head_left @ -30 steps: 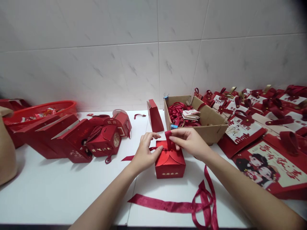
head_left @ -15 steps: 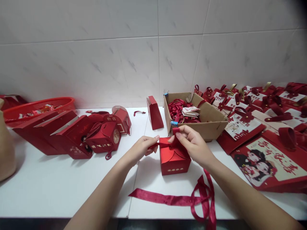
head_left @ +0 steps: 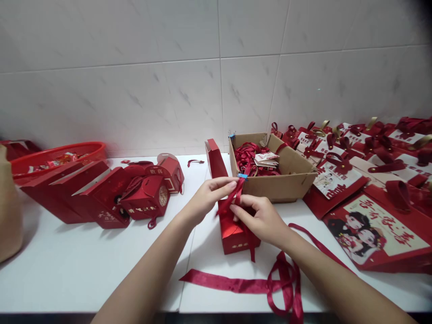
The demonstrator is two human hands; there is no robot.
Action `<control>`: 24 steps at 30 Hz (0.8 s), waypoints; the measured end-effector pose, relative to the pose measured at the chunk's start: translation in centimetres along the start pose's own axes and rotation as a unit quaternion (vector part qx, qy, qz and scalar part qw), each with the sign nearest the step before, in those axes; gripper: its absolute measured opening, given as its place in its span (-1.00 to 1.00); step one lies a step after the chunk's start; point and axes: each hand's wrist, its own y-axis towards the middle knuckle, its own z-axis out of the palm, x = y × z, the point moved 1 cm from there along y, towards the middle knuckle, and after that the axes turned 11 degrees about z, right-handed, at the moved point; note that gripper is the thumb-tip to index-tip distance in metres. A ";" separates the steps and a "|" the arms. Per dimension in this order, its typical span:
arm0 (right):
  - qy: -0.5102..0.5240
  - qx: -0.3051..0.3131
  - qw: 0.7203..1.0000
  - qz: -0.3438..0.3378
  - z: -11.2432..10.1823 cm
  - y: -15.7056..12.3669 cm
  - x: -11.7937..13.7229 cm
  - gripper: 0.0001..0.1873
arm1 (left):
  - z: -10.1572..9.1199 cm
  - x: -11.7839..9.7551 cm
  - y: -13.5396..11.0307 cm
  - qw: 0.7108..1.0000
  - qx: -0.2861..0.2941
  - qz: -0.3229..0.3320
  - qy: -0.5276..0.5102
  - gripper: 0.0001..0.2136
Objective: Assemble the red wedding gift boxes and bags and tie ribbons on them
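A small red gift box with gold lettering stands on the white table, its top partly hidden behind my hands. Above its lid, my left hand pinches a dark red satin ribbon between thumb and fingers. My right hand is closed on the same ribbon, close to the box top, and one ribbon end hangs down the box's front. Another long ribbon lies loosely looped on the table in front of the box.
Behind my hands sits a cardboard box of ribbons and cards. Many red gift bags crowd the right side. On the left are folded red boxes, a red basket of sweets and a tan object.
My left hand has risen and moved right, lifting the ribbon above the lid. My right hand has come lower, and a ribbon end now hangs over the box's front.
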 end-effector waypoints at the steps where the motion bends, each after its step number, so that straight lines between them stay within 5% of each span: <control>1: 0.025 0.005 0.999 0.020 0.0 0.0 -0.1 -0.74 | -0.2 0.4 -0.1 1.000 -0.010 0.005 -0.017 -0.68; 6: 0.077 0.031 0.994 0.064 -0.1 0.2 -0.1 -0.71 | -1.1 1.4 -1.5 0.998 -0.057 -0.001 0.006 -0.50; 10: 0.079 0.046 0.994 0.062 -0.2 0.2 -0.1 -0.71 | -1.3 1.3 -2.3 0.983 -0.121 0.090 0.108 -0.71; 15: 0.069 0.047 0.995 0.056 0.0 0.1 -0.2 -0.70 | -0.9 1.2 -2.8 0.972 -0.037 0.121 0.196 -0.79; 20: 0.141 0.034 0.987 0.073 0.4 0.2 -0.5 -0.79 | -1.3 1.6 -2.8 0.977 -0.033 0.155 0.144 -0.85; 24: 0.211 0.020 0.973 0.086 0.4 0.1 -0.6 -0.64 | -1.2 1.8 -2.9 0.984 -0.006 0.135 0.115 -0.87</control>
